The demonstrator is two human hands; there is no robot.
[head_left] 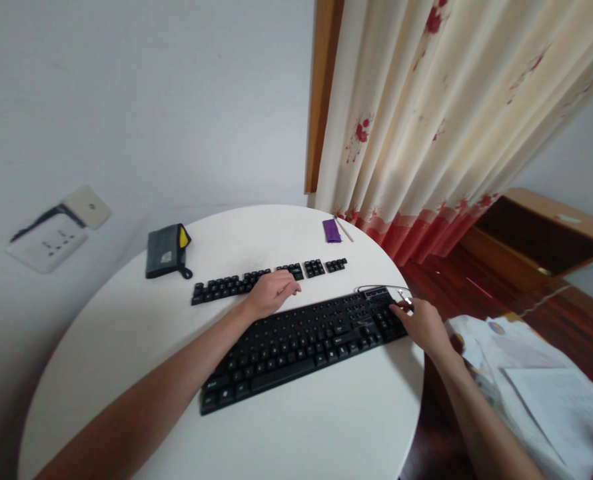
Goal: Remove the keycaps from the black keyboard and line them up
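A black keyboard (301, 343) lies slanted on the round white table (126, 347). Behind it runs a row of loose black keycaps (236, 283), with two smaller groups (314, 268) to the right. My left hand (271, 293) rests between the keyboard's back edge and that row, fingers curled down onto the keycaps near the row's right end. My right hand (421, 323) is at the keyboard's right end, fingers pinched on a small thin tool (405, 301) that I cannot make out. A thin cable (381, 289) loops by that corner.
A dark grey pouch with a yellow corner (165, 251) lies at the table's back left. A purple item (331, 230) and a thin stick (345, 230) lie at the back right. Curtain (451, 120), wooden furniture (541, 237), papers (531, 380) and a wall socket (46, 248) surround the table.
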